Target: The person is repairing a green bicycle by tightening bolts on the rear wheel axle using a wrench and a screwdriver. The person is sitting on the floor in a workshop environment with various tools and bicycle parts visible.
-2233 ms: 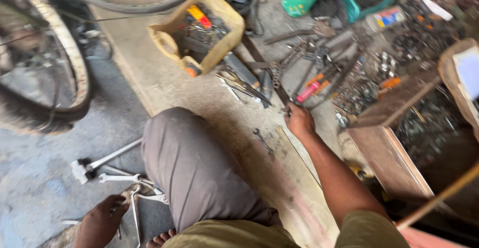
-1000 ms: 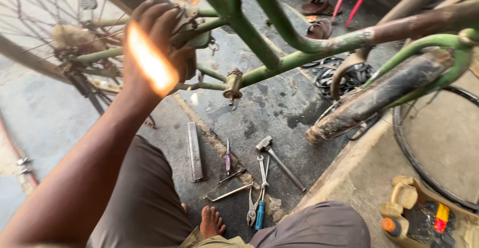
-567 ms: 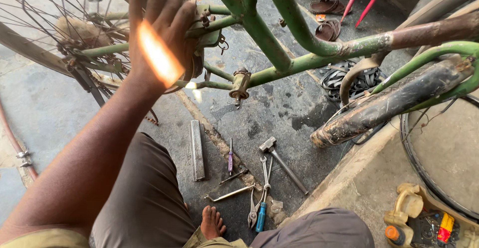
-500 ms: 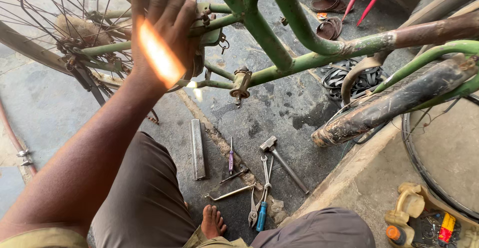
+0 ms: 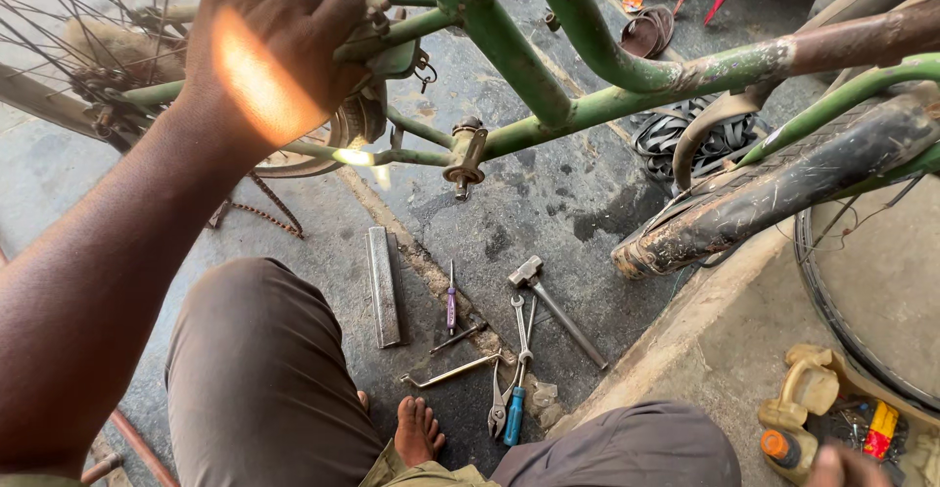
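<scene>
My left hand (image 5: 274, 46) is raised and closed around the green bicycle frame (image 5: 587, 105) where the rear stays meet, just left of the bare bottom bracket axle (image 5: 465, 154). A patch of sunlight lies on the back of the hand. Only a fingertip of my right hand (image 5: 834, 465) shows, at the bottom right edge beside a cut yellow plastic can (image 5: 808, 414) of small parts. Its grip is hidden. My knees and one bare foot (image 5: 416, 428) are below.
On the floor lie a flat metal bar (image 5: 382, 286), a purple screwdriver (image 5: 450, 301), a hammer (image 5: 553, 306), spanners (image 5: 524, 325) and blue-handled pliers (image 5: 509, 409). A spoked wheel (image 5: 69, 46) is at the left, a worn tyre (image 5: 783, 203) at the right, sandals (image 5: 646, 7) behind.
The view swung from a tool pile, where my right hand reached, to the bicycle. My left hand rose from the floor onto the frame and has stayed there for the last second.
</scene>
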